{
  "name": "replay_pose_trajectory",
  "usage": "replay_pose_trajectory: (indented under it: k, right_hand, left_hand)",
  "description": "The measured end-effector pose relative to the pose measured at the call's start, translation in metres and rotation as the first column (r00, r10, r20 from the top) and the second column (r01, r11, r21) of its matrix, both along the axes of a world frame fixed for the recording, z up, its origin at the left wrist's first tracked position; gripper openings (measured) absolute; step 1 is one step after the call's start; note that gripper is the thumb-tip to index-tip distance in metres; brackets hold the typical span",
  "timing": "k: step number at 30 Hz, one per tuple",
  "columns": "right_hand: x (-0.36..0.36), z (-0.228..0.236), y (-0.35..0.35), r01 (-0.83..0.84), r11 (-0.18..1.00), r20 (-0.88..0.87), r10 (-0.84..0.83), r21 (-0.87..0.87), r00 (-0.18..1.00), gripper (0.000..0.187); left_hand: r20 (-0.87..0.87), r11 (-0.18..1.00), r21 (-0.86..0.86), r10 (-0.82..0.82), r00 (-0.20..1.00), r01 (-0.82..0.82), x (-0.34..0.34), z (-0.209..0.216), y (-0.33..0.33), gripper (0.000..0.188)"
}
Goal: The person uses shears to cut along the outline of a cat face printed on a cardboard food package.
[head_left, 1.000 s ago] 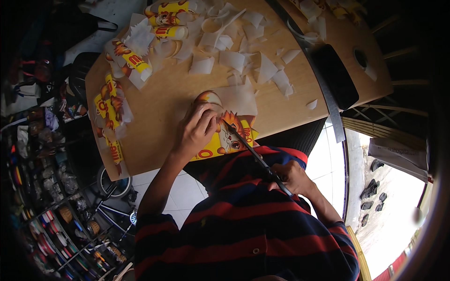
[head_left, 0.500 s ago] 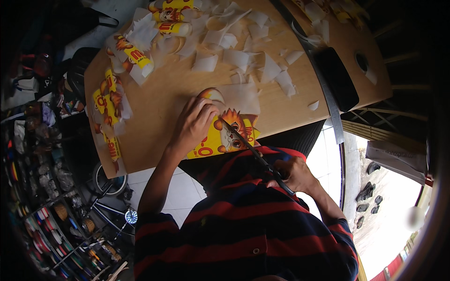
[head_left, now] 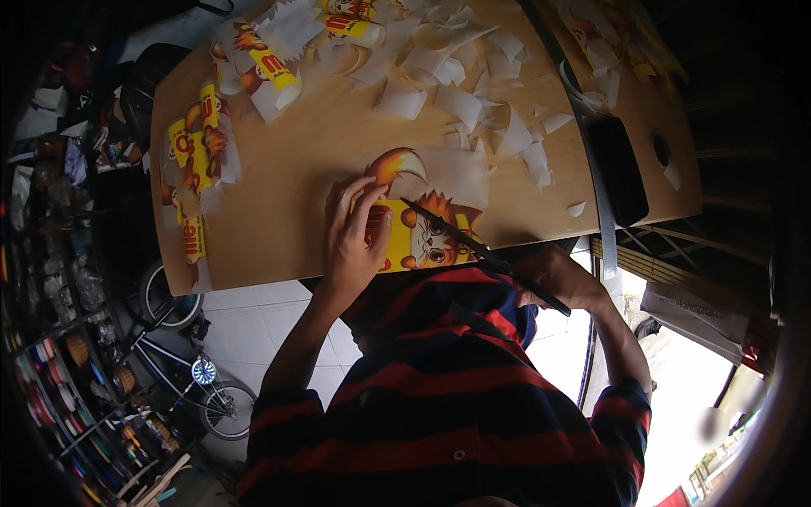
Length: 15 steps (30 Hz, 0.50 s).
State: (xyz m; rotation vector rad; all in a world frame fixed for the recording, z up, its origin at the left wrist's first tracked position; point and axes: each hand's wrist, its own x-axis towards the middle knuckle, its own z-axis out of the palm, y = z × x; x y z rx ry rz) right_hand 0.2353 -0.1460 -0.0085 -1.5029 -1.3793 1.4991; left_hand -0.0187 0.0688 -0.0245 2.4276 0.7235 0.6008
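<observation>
A yellow printed sheet (head_left: 393, 253) with an orange-and-white cartoon cat lies at the table's near edge, with pale backing showing beyond it. My left hand (head_left: 351, 241) rests over its left side, fingers spread and thumb apart, the fingertips beside the cat's tail. In my right hand (head_left: 562, 277), just off the table edge, is a pair of long dark scissors (head_left: 456, 232). Their handle is partly hidden by my fingers. The blades point up and left across the cat's head; I cannot tell whether they touch the sheet.
Pale paper scraps (head_left: 460, 106) litter the far side of the brown table (head_left: 279, 194). More printed cat pieces (head_left: 198, 152) lie along its left side. A dark flat object (head_left: 617, 169) sits at the right. Below left are a bicycle (head_left: 198, 367) and a crowded rack (head_left: 63, 380).
My left hand's fingers have spread, showing more of the cat's tail. My right hand has moved up and right with the scissors. The whole view has also shifted.
</observation>
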Motion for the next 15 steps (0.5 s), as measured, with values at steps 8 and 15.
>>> replay_pose_trajectory:
  k: [8, 15]
  right_hand:
    - [0.006, 0.02, 0.006, 0.037, 0.956, -0.119, -0.075, -0.29, 0.99, 0.042]
    - [0.0, 0.025, -0.01, 0.054, 0.942, -0.202, -0.127, -0.33, 0.971, 0.055]
  left_hand:
    - [-0.118, 0.998, 0.051, -0.017, 0.993, 0.024, -0.009, -0.012, 0.003, 0.083]
    - [-0.09, 0.953, 0.011, -0.3, 0.95, 0.302, -0.007, -0.012, 0.053, 0.075]
